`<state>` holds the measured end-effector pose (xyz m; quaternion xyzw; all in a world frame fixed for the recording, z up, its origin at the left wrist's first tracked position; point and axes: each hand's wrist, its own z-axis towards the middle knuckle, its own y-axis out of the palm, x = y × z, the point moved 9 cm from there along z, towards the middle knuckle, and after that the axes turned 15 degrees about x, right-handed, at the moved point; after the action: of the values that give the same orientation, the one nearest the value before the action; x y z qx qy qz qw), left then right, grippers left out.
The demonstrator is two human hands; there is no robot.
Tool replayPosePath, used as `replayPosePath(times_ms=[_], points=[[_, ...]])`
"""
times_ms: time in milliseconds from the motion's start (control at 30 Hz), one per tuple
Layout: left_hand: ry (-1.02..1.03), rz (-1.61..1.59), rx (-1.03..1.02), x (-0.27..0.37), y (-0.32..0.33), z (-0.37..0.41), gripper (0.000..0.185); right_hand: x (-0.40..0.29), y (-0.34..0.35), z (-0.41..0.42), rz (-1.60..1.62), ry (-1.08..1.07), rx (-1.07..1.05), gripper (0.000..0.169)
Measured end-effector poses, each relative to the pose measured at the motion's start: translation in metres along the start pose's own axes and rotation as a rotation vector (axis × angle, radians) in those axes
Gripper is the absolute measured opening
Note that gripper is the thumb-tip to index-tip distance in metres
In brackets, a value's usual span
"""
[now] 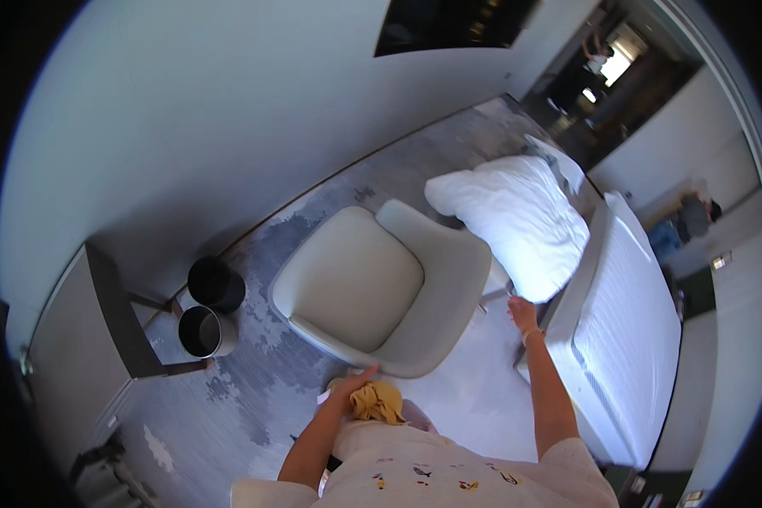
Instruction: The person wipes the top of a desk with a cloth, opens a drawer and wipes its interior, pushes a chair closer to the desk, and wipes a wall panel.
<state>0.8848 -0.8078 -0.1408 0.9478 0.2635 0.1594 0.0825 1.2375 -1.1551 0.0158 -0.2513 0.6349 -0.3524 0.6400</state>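
Note:
A pale upholstered armchair (355, 273) stands on the carpet in front of me, its curved backrest towards the lower right. My left hand (357, 382) is at the rim of its near side, with the fingers partly hidden. Just beside that hand, a knotted yellow cloth (378, 401) is at my waist; whether the hand touches it is unclear. To the right, my right hand (522, 312) is closed at the lower edge of a bulky white duvet or pillow (514, 216). Something small and greyish shows at its fingertips, too small to name.
Right of me lies a bare white mattress (628, 336) on a bed base. A black bin (216, 282) and a white bin (207, 331) stand by a desk (79, 355) at left. A television (451, 25) hangs above. One person (692, 216) bends beyond the bed; another (597, 60) is far off.

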Motion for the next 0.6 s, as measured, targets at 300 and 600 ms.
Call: replayPosePath(times_ms=[300, 600], points=[[0.235, 0.542, 0.837, 0.043, -0.003, -0.029, 0.084, -0.108, 0.230, 0.204, -0.619, -0.371, -0.624, 0.085], [-0.183, 0.366, 1.045, 0.041, 0.003, -0.053, 0.073, -0.045, 0.301, 0.188, -0.617, 0.008, -1.236, 0.077]])
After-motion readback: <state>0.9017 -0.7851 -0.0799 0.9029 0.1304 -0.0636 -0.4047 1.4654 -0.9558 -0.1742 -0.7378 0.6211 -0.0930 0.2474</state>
